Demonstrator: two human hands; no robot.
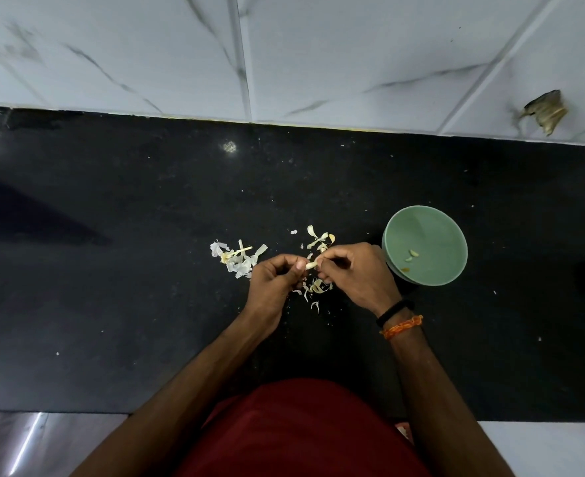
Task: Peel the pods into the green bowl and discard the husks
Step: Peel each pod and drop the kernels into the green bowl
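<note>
My left hand (275, 280) and my right hand (353, 273) meet over the black counter, and both pinch one small pale pod (311, 265) between their fingertips. The green bowl (446, 232) stands just right of my right hand and holds two peeled pieces (412, 255). Pale husks lie in three loose heaps: one to the left of my left hand (237, 258), one beyond my right hand (320, 239), and one beneath the hands (317, 289).
The black counter (146, 218) runs across the view, backed by a white marbled tile wall (284, 56). A brown scrap (545, 111) clings to the wall at the right. The counter's front edge lies near my red-clothed body.
</note>
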